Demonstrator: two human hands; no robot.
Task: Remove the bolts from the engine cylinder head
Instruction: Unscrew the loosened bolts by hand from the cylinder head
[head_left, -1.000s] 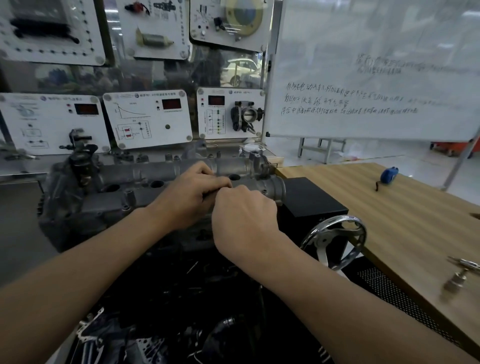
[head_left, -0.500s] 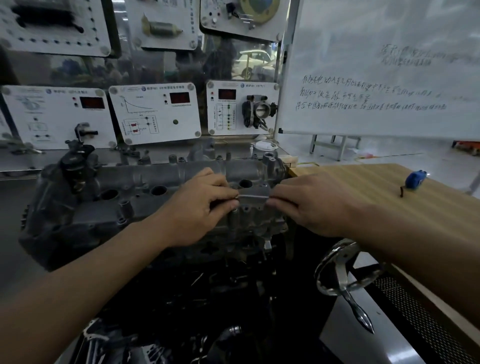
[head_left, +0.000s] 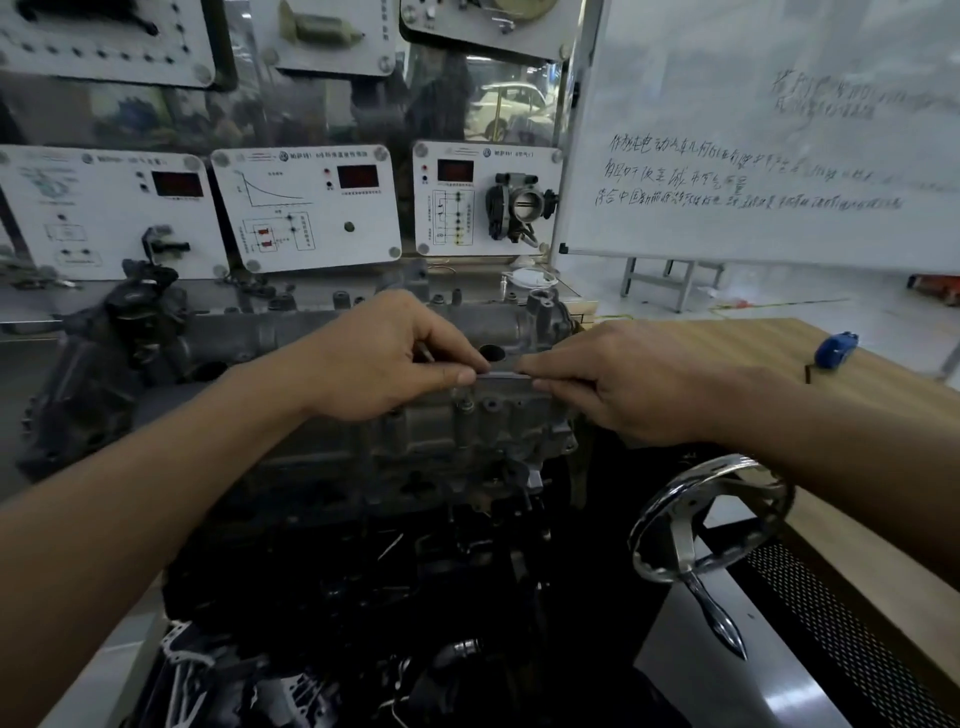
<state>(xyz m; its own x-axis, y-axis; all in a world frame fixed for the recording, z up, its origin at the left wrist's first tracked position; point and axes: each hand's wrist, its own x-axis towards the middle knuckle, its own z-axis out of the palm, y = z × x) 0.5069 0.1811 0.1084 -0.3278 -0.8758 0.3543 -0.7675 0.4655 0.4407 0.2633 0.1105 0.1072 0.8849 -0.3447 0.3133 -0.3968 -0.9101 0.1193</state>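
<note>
Bar (head_left: 501, 374) ends unseen under fingers (head_left: 460, 377)

The strip (head_left: 501, 375) in the grip was smooth bare metal with a faint sheen. Just beneath the grip, the cylinder head (head_left: 493, 431) was rough cast metal, matt grey. Below and right of the grip the handwheel (head_left: 681, 543) was glossy chrome. Right of the grip, the table (head_left: 769, 343) was matt wood grain.

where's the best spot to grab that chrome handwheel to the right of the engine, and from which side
Probably the tapered handle on the handwheel: it juts from the lower rim toward the camera, with open space around it. Come from the near side, right of the engine, and wrap fingers round its thicker middle.
</note>
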